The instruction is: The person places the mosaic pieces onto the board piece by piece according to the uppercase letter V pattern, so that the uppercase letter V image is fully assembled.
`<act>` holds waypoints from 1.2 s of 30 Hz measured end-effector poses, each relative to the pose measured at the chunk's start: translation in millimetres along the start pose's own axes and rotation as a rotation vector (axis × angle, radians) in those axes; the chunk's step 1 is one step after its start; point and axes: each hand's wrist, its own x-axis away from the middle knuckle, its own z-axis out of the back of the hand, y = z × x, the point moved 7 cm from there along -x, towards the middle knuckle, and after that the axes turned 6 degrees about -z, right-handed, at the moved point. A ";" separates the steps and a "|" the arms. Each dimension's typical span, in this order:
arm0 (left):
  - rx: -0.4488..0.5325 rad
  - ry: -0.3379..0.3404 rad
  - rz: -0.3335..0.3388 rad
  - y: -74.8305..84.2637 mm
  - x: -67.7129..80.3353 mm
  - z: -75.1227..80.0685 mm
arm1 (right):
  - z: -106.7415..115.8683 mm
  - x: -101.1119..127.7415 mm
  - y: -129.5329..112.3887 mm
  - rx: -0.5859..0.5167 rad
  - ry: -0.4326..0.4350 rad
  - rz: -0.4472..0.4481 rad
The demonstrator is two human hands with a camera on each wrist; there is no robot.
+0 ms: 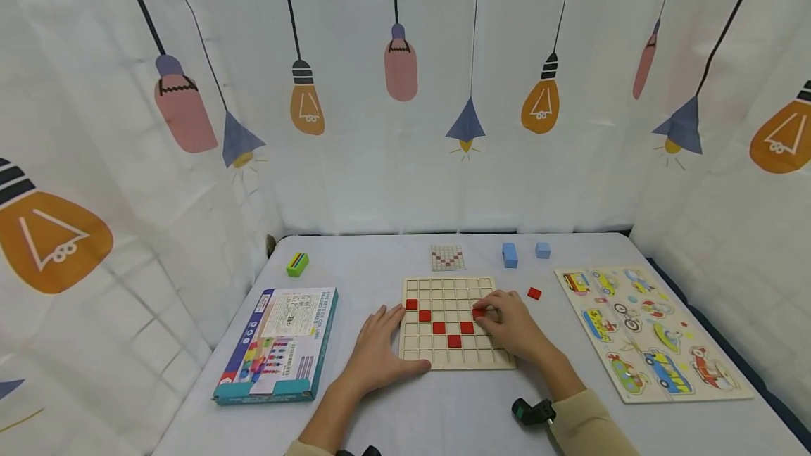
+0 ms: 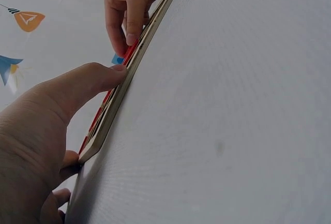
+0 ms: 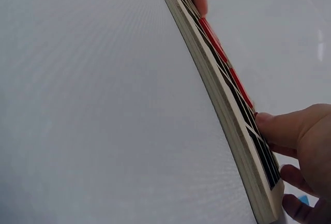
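Note:
A wooden grid board (image 1: pixel 448 363) lies on the table, with several red square tiles in its cells, among them one at the lowest point (image 1: pixel 454 341) of a V shape. My left hand (image 1: pixel 380 350) is spread around the board's near left corner, thumb on the front edge and straight fingers along the left side. At the board's right side my right hand (image 1: pixel 510 322) pinches a red tile (image 1: pixel 478 314) between thumb and fingers, right at the grid. In the right wrist view, the right thumb (image 3: pixel 282 125) meets the board's top and partly hides that tile.
Behind the board lies a small pattern card (image 1: pixel 448 257). One loose red tile (image 1: pixel 534 293) sits to its right, near two blue blocks (image 1: pixel 510 255). A green block (image 1: pixel 297 264) and a boxed set (image 1: pixel 272 350) are on the left, a picture puzzle board (image 1: pixel 652 333) on the right.

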 end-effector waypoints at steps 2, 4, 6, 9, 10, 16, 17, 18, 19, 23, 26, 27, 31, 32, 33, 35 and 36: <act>0.000 0.001 0.001 -0.2 0.1 -0.2 | -0.2 0.0 0.1 0.003 0.000 0.003; 0.001 0.001 0.000 -0.4 0.0 -0.4 | -0.6 0.0 0.2 0.009 -0.001 0.006; 0.002 0.001 -0.002 -0.3 -0.1 -0.5 | -1.0 0.0 0.5 0.014 -0.002 0.009; 0.003 0.001 -0.003 0.0 -0.4 -0.1 | -1.0 -0.1 0.8 0.018 -0.001 0.009; 0.003 0.001 -0.003 0.0 -0.4 0.0 | -1.0 -0.1 0.8 0.016 -0.001 0.010; 0.008 0.002 -0.003 -0.3 -0.6 -0.1 | -0.4 -0.1 1.0 0.009 -0.004 0.000; 0.009 0.002 -0.003 -0.5 -0.6 -0.4 | -0.2 0.1 0.9 0.008 -0.005 -0.005; 0.011 0.002 -0.003 -0.7 -0.5 -0.6 | 0.2 0.4 0.7 0.006 -0.005 -0.009; 0.013 0.002 -0.004 -0.9 -0.3 -0.7 | 0.7 0.6 0.9 0.004 -0.005 -0.013; 0.019 0.003 -0.006 -1.8 0.1 -1.6 | 5.3 2.0 0.8 -0.006 0.001 -0.026; 0.020 0.003 -0.011 -1.9 0.1 -1.8 | 12.3 3.6 0.2 -0.016 0.008 -0.032; 0.021 0.003 -0.014 -1.9 0.1 -1.8 | 15.5 4.1 0.1 -0.020 0.013 -0.036; 0.022 0.005 -0.023 -2.0 -0.2 -1.6 | 29.5 3.4 2.3 -0.008 0.050 -0.030; 0.020 0.006 -0.026 -2.1 -0.2 -1.6 | 33.1 2.8 4.2 -0.007 0.062 -0.031; 0.018 0.006 -0.027 -2.3 -0.4 -1.5 | 36.8 2.2 6.3 -0.005 0.074 -0.033; 0.015 0.006 -0.029 -2.8 -0.4 -1.6 | 44.0 1.4 11.4 -0.002 0.094 -0.039; 0.014 0.006 -0.029 -3.2 -0.5 -1.7 | 47.7 1.1 14.3 0.000 0.103 -0.044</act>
